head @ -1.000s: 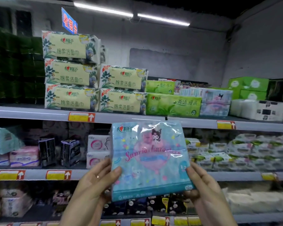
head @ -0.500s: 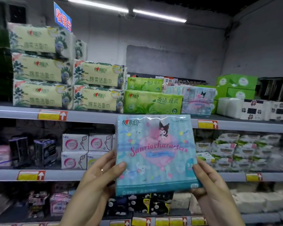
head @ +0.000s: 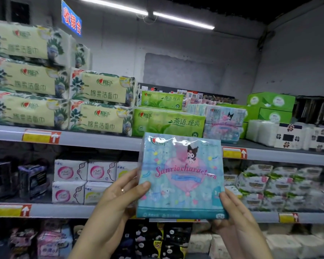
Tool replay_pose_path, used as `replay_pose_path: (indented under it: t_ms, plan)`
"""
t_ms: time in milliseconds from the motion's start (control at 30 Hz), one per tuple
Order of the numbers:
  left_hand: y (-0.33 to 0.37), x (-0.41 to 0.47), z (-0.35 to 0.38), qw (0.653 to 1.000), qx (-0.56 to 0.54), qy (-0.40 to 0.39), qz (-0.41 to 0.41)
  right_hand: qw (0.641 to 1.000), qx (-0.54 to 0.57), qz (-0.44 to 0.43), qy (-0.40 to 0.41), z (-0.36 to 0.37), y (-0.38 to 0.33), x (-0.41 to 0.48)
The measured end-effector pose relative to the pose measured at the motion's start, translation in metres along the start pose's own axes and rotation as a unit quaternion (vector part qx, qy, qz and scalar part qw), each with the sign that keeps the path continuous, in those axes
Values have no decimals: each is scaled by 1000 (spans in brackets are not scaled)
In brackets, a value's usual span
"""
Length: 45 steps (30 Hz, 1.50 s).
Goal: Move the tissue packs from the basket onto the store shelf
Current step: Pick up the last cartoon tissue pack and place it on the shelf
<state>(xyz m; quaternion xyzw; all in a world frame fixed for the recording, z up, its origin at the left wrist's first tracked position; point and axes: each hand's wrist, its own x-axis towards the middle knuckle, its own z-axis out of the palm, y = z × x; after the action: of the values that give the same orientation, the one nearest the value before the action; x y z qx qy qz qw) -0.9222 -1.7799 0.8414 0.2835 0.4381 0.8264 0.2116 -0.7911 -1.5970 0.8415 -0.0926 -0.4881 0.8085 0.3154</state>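
Observation:
Both hands hold up a light-blue tissue pack point(head: 181, 176) with a pink heart and cartoon print, upright in front of the shelves. My left hand point(head: 118, 199) grips its lower left edge, thumb on the front. My right hand point(head: 232, 212) grips the lower right corner from beside and below. The pack's top edge reaches the front lip of the top shelf point(head: 101, 141). Matching blue packs point(head: 224, 122) are stacked on that shelf just above and right of the held pack. The basket is out of view.
The top shelf carries cream tissue packs point(head: 99, 103) at left, green packs point(head: 168, 122) in the middle, and green boxes point(head: 271, 107) and white packs point(head: 288, 135) at right. Lower shelves point(head: 45, 210) are full of small packs. A blue sign point(head: 71, 19) hangs above.
The tissue pack has risen and shifted right toward the stacked blue packs on the top shelf. Both hands keep the same grip on it.

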Motion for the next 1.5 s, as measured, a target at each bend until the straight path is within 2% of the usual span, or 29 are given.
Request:
replay_pose_path:
  t_ms: [67, 300, 400, 600, 733, 833, 933, 1100, 1333, 1400, 1500]
  plan:
    - [-10, 5, 9, 1000, -1, 3, 0, 1000, 7, 2, 20, -10, -7, 5]
    - [-55, 34, 66, 998, 29, 40, 34, 999, 27, 28, 5, -77, -27, 40]
    - [-77, 45, 99, 998, 30, 43, 25, 998, 45, 34, 0, -108, -45, 55]
    - [-116, 55, 166, 996, 69, 55, 11, 1000, 13, 16, -14, -178, -80, 82]
    - [-132, 60, 175, 996, 61, 42, -48, 998, 12, 37, -55, -208, -87, 91]
    - [-136, 68, 180, 996, 60, 16, -65, 998, 13, 48, -45, -222, -86, 100]
    - [-134, 80, 183, 995, 71, -17, -65, 998, 34, 39, -37, -229, -89, 106]
    - [-137, 105, 200, 996, 78, -37, -33, 995, 42, 43, -78, -233, -109, 115]
    - [-147, 149, 247, 992, 101, -70, -30, 998, -20, 8, -61, -264, -152, 144]
    - [-153, 159, 262, 991, 115, -69, -19, 998, -23, -3, -58, -275, -163, 155]
    - [-164, 173, 276, 989, 136, -50, 0, 993, -89, -12, -70, -289, -174, 172]
